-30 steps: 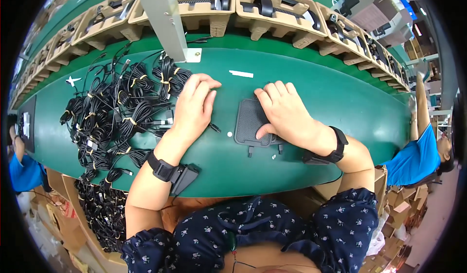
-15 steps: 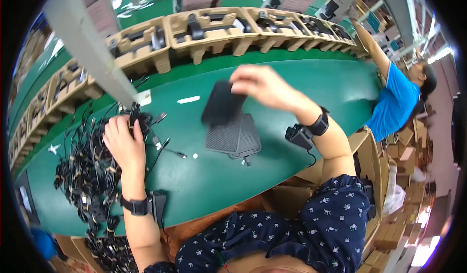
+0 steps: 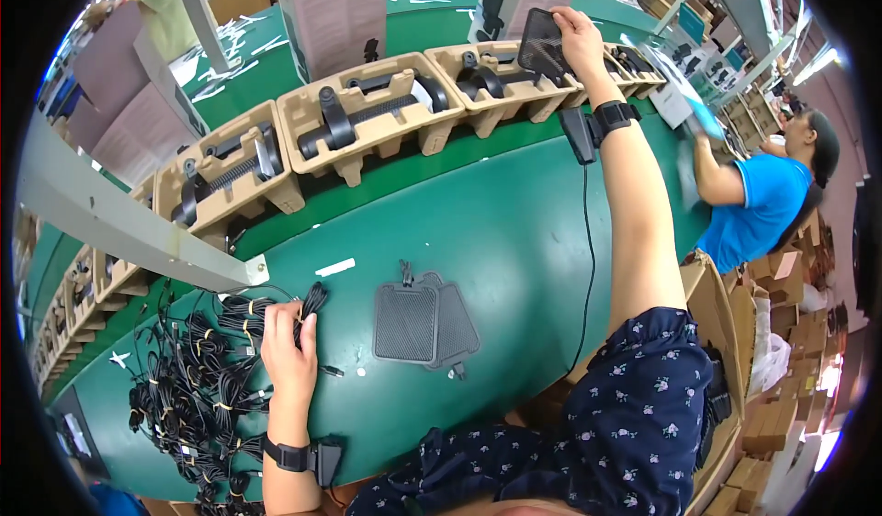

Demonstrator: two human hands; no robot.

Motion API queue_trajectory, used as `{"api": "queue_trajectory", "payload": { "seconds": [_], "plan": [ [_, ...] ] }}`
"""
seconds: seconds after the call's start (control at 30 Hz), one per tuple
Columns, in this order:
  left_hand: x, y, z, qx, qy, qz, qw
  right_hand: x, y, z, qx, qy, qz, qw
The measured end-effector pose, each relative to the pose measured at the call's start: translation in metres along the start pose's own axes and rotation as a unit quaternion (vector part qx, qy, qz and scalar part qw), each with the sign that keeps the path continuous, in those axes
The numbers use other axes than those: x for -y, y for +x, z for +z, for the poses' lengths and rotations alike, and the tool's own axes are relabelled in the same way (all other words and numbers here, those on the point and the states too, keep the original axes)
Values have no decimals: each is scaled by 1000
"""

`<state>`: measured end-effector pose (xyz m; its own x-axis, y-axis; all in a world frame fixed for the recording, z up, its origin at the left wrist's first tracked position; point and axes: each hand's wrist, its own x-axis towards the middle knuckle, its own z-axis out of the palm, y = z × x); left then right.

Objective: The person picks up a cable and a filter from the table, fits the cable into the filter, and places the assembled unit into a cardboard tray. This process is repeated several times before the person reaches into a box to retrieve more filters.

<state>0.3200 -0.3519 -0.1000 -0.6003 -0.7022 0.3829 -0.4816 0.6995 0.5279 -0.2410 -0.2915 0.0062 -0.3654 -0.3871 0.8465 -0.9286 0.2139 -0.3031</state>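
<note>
The right hand [image 3: 582, 45] pinched a mesh panel [image 3: 540, 42] by its rim, seemingly for clearance above the right edge of a tray [image 3: 503, 105], while the left hand [image 3: 288, 352] gripped a cable bundle [image 3: 314, 301].

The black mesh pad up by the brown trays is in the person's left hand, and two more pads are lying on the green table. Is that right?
Not quite: the head view shows the black mesh pad in the right hand, not the left hand. The brown trays, two more pads and green table are right.
</note>
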Motion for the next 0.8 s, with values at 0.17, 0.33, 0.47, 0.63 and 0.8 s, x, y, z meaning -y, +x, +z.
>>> {"api": "queue_trajectory", "payload": {
  "seconds": [0.17,0.33,0.47,0.63,0.8],
  "plan": [
    [2,4,5,-1,14,8,1000,-28,10,4,84,-45,55,994],
    [5,5,-2,2,27,-14,1000,-21,-3,39,184,-58,6,981],
    [8,9,1,1,30,4,1000,-21,-47,54,181,-182,-50,965],
    [22,2,3,-20,-6,20,1000,87,-61,61,55,-95,-158,981],
    [28,-18,1,-71,-179,-53,980,331,-140,5,359,182,-366,839]
  ]
}}
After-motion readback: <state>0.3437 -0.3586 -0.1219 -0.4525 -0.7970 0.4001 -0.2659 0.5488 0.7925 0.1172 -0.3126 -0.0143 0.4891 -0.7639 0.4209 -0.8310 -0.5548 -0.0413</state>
